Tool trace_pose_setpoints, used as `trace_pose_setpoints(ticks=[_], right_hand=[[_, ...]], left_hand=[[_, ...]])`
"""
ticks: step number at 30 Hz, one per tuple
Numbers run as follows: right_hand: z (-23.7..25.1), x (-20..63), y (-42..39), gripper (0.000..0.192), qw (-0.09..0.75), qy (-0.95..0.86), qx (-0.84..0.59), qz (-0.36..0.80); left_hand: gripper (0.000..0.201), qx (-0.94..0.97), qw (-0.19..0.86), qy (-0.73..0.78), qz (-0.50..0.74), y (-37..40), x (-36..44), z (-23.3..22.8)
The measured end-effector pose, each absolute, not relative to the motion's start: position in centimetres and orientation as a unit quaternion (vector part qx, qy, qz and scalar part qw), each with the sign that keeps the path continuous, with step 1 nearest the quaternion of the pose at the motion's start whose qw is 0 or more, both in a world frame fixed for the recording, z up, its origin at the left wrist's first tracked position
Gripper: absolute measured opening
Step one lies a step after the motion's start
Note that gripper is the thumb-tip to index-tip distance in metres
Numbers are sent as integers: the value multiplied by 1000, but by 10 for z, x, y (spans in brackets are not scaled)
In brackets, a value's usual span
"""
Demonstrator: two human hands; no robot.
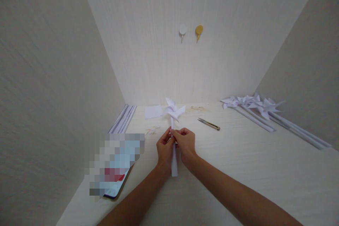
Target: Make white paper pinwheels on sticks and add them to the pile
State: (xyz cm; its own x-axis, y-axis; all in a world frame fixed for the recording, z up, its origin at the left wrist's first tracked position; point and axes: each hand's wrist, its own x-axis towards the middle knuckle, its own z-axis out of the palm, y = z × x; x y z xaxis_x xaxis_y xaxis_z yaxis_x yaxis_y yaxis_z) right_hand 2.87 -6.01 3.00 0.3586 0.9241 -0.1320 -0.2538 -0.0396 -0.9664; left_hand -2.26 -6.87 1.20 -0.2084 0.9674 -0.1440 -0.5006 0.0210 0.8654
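Two bare hands are held close together above a pale tabletop (238,169), both pinched on the rolled paper stick of a white paper pinwheel (173,110). The left hand (164,150) is closed around the stick (174,164) from one side, and the right hand (186,143) grips it from the other, fingertips meeting just below the wheel. For the joint to be set well, the stick is best kept upright and squeezed lightly, so that the folded blades are not crushed. The wheel sits just beyond the fingertips, while the stick's lower end hangs below the palms. Small snips (209,124) lie near, beyond the right hand. Finished pinwheels (259,109) are piled well off to the right. Paper strips (123,119) lie beyond the left hand, and a blurred phone (113,169) rests beside the left forearm.
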Motion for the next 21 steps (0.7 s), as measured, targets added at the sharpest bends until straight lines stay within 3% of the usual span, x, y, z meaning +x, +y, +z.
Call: trace_pose_setpoints(ticks=[9, 15, 21], right_hand=[[26, 34, -54, 28, 608, -336, -563, 448], [33, 42, -50, 28, 601, -324, -561, 468], [42, 67, -43, 29, 636, -357, -568, 382]], left_hand=[[34, 272, 573, 426, 645, -68, -20, 11], [45, 264, 610, 405, 628, -73, -19, 10], [49, 279, 599, 402, 634, -73, -21, 9]])
